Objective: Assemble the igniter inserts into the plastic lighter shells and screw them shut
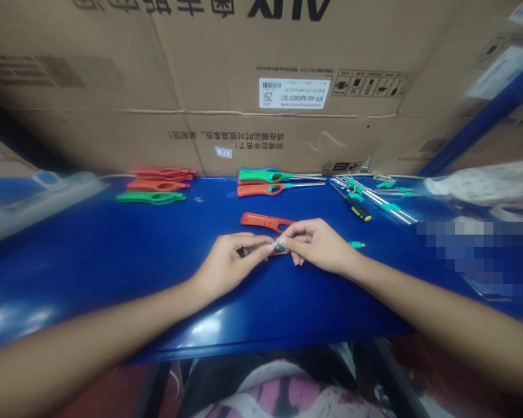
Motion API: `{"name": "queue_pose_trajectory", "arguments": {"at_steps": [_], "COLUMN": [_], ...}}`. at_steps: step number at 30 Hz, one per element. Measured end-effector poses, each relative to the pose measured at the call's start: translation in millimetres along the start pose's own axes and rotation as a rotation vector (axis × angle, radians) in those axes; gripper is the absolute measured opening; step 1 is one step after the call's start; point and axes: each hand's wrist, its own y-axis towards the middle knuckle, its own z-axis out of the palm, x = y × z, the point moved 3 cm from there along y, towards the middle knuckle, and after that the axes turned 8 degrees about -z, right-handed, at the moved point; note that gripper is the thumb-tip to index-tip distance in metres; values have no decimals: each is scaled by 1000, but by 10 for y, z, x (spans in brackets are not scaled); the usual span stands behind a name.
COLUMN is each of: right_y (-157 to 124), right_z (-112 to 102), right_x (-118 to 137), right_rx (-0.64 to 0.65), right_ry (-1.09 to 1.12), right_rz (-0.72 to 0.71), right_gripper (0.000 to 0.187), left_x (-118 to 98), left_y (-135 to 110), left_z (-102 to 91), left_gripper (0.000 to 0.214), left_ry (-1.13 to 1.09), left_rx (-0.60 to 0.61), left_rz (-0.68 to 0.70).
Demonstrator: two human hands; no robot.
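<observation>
Both my hands meet over the middle of the blue tabletop [209, 307]. My left hand [230, 258] is closed round a dark, narrow lighter part [249, 250], mostly hidden by the fingers. Fingertips of my right hand [316, 244] pinch a small whitish piece [277, 244] at that part's right end. Under the fingertips shows a bit of an orange lighter shell with a teal part [281, 250]. Just beyond lies an orange lighter half-shell [264, 221], hollow side up. To the right of my right hand, a teal tip [356, 245] sticks out.
Orange shells [157, 186] and a green shell [152, 198] lie at back left. Several long-nosed lighters [261, 189] are at back centre. A screwdriver [358, 208] lies beside metal rods with teal ends [386, 203]. A cardboard wall [226, 125] closes the back; a blue post [475, 122] slants at right.
</observation>
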Motion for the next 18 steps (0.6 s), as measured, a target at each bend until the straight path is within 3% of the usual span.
{"name": "queue_pose_trajectory", "arguments": {"at_steps": [9, 18], "right_y": [33, 43], "right_z": [-44, -42], "right_x": [17, -28], "right_rx": [39, 30], "right_ry": [49, 60], "right_rz": [-15, -26], "right_gripper": [44, 40], "left_x": [6, -8], "left_y": [29, 26], "left_z": [-40, -44], "left_gripper": [27, 25], "left_ry": [-30, -13], "left_rx": [13, 11], "left_rz": [-56, -18]}}
